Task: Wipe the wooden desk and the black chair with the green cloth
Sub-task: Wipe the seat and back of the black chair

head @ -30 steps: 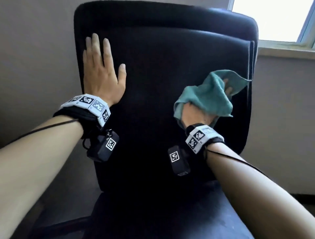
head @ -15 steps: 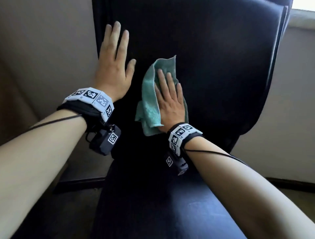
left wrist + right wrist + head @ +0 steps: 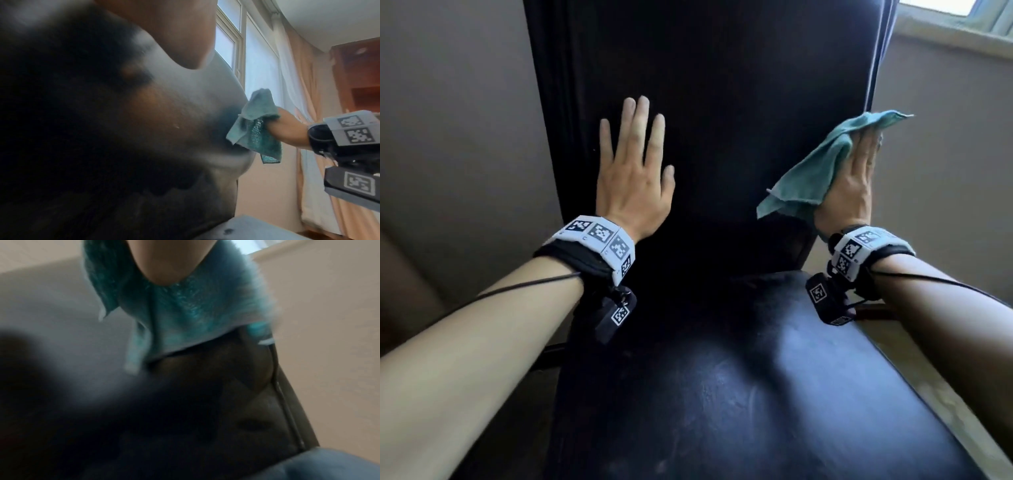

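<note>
The black chair's backrest [image 3: 722, 102] stands upright in front of me, with its seat [image 3: 739, 394] below. My left hand [image 3: 635, 161] lies flat on the left part of the backrest, fingers straight and spread. My right hand [image 3: 856, 178] presses the green cloth [image 3: 811, 174] against the backrest's right edge with straight fingers; cloth folds hang out toward the left. From the left wrist, the cloth [image 3: 255, 129] bunches around the right hand [image 3: 292, 128] at the chair's edge. In the blurred right wrist view the cloth [image 3: 195, 313] hangs under my palm. No wooden desk is in view.
Beige walls stand on both sides of the chair. A window sill [image 3: 945, 37] runs at the upper right. The left wrist view shows a pale curtain [image 3: 298, 97] and a wooden cabinet [image 3: 359, 73] to the right. Light floor [image 3: 928, 394] lies right of the seat.
My right hand has swept the cloth from beside the left hand across to the backrest's right edge. The left hand stays flat on the backrest. The head view has tilted down.
</note>
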Available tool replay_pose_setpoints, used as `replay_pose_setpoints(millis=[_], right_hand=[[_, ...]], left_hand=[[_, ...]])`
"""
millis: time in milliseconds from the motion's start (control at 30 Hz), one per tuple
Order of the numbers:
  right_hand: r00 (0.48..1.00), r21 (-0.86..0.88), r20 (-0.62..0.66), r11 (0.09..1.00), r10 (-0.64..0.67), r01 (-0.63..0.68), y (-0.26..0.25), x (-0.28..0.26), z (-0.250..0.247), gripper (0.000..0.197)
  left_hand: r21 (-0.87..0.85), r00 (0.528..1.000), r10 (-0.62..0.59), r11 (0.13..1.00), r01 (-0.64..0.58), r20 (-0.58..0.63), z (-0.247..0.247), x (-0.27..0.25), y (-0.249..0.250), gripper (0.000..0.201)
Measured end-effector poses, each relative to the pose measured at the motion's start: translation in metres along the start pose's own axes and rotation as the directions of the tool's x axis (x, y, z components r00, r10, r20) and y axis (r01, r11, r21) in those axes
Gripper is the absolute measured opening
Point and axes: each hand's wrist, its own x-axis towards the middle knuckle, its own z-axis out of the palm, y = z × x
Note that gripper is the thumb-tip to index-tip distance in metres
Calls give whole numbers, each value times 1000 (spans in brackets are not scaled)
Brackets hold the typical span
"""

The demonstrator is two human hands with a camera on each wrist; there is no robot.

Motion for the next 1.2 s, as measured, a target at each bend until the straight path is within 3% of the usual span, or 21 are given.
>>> replay_pose_setpoints(millis=[100, 267, 333, 400, 467, 533, 633, 667, 700, 733, 800, 867, 933, 1000, 1133, 1200], right_hand=[[991, 119, -10, 984, -135, 135, -21, -25, -17, 89], [992, 240, 44, 965, -121, 108, -36, -59, -19, 78], [992, 255, 116, 967, -43, 12, -35, -74, -11, 72], [964, 225, 236, 958, 123, -177, -27, -91, -2, 76], [882, 88, 392, 944, 260, -317, -9, -102, 9, 79], [765, -81, 525, 917, 373, -392, 11, -112, 27, 66], [555, -342, 545, 772, 628, -536, 33, -116, 65, 56], [472, -396, 540, 705, 697, -588, 31, -117, 74, 60], [421, -435, 530, 662, 736, -611, 27, -117, 82, 65], [411, -462, 533, 661, 740, -591, 21, -120, 90, 70], [381, -450, 698, 786, 606, -424, 3, -122, 97, 77], [310, -394, 832, 884, 460, -253, -18, -120, 97, 75], [243, -295, 908, 933, 340, -204, -35, -116, 96, 75], [205, -199, 952, 970, 225, -139, -53, -120, 91, 74], [231, 180, 959, 982, -165, -48, -83, -138, 69, 65], [249, 220, 949, 972, -193, -85, -77, -141, 70, 64]], left_hand=[[-69, 998, 35, 997, -31, 53, 9, -3, 32, 61], [-124, 982, 151, 983, -137, 114, 19, -13, 64, 61], [-108, 972, 180, 980, -165, 148, 24, -22, 67, 61], [-92, 962, 195, 979, -181, 190, 30, -34, 68, 60], [-80, 957, 223, 974, -211, 188, 39, -45, 74, 56], [-87, 951, 258, 965, -246, 173, 49, -55, 89, 47], [-176, 948, 290, 948, -265, 133, 65, -66, 115, 20], [-224, 933, 296, 942, -250, 203, 68, -68, 123, 16], [-255, 902, 272, 948, -190, 336, 70, -70, 128, 17], [-244, 842, 214, 964, -102, 495, 73, -74, 128, 18], [-145, 703, 66, 988, 54, 708, 77, -83, 117, 22], [-54, 585, -72, 979, 196, 808, 73, -92, 100, 28], [52, 495, -209, 949, 312, 844, 67, -102, 81, 36], [173, 441, -355, 899, 402, 824, 56, -112, 62, 42], [343, 337, -534, 805, 484, 776, 44, -120, 39, 48], [386, 288, -587, 756, 529, 756, 44, -126, 33, 52]])
